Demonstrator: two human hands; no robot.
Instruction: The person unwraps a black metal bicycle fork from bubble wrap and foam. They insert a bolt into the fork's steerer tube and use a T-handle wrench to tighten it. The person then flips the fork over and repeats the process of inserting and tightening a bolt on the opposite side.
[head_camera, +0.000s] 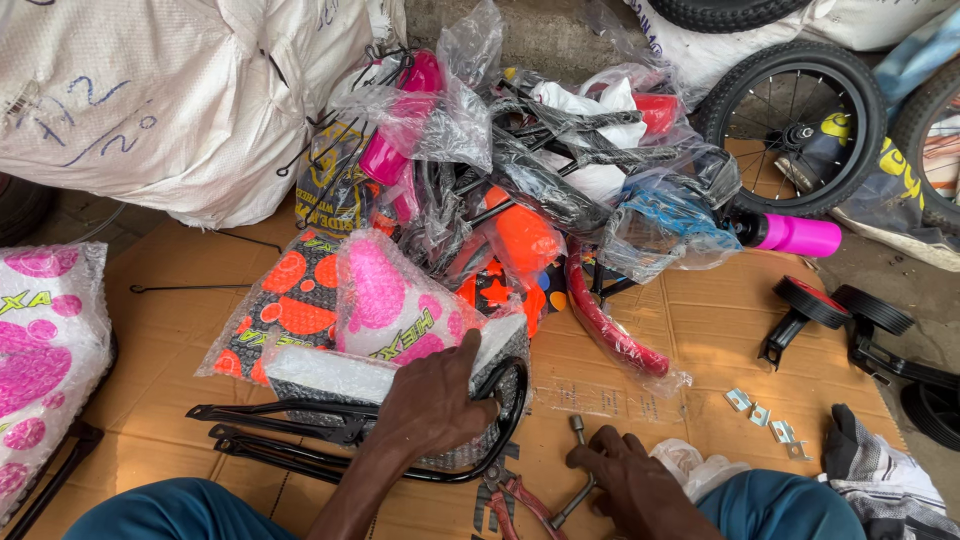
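My left hand (435, 400) presses down on a bubble-wrapped part with pink spots (390, 310), fingers curled over a black metal frame (330, 440) lying on the cardboard. My right hand (620, 475) is shut on a grey metal socket wrench (577, 432) low at the bottom centre. Red-handled pliers (515, 500) lie on the cardboard between my hands. Just beyond my left hand rests an orange-spotted bubble-wrapped part (285, 305).
A heap of plastic-wrapped bicycle parts (560, 170) fills the middle. A small wheel (795, 125) and a pink handlebar grip (805, 235) are at the right, black training wheels (830, 305) and small metal brackets (760, 415) beside them. White sacks (150, 100) stand at the left.
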